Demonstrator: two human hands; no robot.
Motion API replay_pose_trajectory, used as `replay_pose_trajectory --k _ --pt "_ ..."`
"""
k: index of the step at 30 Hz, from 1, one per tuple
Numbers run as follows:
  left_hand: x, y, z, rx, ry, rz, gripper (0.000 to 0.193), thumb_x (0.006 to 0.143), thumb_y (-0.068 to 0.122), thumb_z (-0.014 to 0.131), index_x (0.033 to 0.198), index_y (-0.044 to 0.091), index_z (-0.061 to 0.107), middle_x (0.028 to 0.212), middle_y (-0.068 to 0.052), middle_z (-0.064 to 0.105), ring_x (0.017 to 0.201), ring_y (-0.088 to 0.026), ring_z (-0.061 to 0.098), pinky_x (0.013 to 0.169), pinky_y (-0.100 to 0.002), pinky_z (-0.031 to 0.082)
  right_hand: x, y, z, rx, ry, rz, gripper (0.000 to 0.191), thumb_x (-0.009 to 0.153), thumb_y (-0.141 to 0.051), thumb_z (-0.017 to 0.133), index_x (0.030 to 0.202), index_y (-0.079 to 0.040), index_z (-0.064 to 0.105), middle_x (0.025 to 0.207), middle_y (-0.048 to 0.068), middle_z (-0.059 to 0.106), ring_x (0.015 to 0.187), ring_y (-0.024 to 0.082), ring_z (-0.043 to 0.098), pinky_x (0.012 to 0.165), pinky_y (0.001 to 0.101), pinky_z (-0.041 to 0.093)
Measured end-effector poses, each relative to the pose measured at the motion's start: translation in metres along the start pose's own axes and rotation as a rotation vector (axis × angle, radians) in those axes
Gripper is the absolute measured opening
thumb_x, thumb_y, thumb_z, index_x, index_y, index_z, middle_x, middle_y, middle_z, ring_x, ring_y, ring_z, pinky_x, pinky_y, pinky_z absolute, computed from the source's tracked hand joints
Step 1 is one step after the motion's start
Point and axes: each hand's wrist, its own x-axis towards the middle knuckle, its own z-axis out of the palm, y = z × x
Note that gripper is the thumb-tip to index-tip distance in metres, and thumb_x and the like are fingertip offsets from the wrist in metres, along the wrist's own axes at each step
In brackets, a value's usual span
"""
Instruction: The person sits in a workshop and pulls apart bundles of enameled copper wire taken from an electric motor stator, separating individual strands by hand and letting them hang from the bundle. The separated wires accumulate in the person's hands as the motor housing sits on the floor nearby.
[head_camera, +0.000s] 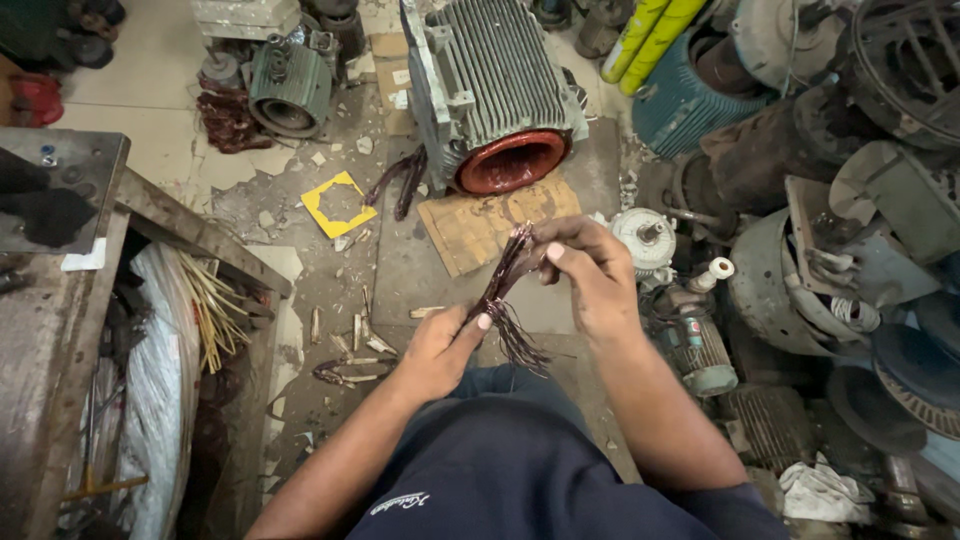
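Workshop floor, stator at 12 o'clock: both hands, left and right, grip a wire bundle, probably springy copper, light; hold mid-bundle.

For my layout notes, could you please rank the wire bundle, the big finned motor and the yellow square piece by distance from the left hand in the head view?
1. Wire bundle, held in the left hand.
2. Yellow square piece, floor, upper left.
3. Big finned motor, top centre.

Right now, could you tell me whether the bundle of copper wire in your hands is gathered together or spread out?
Mostly gathered: both hands, left hand and right hand, pinch the copper wire bundle into one strand, with only its lower ends fanning loose.
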Motion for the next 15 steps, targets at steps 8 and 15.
replay_pose_trajectory --k 8,15 --pt "0.001 0.010 0.003 0.042 0.069 0.005 0.025 0.101 0.025 0.059 0.105 0.002 0.068 0.077 -0.020 0.066 0.074 -0.038 0.067 0.066 -0.044 0.050 0.002 0.001 -0.002 -0.101 0.063 0.041 0.012 0.089 0.004 0.069 0.092 -0.002 0.059 0.086 0.003 0.064 0.073 0.011 0.061 0.066 0.0254 0.052" --pt "-0.001 0.010 0.005 0.161 0.115 -0.003 0.024 0.101 0.027 0.061 0.101 0.005 0.069 0.077 -0.020 0.067 0.076 -0.040 0.064 0.068 -0.045 0.048 -0.012 -0.046 0.001 -0.628 -0.144 0.049 0.011 0.088 0.002 0.067 0.099 0.000 0.068 0.092 0.002 0.071 0.077 0.016 0.064 0.069 0.0311 0.053"
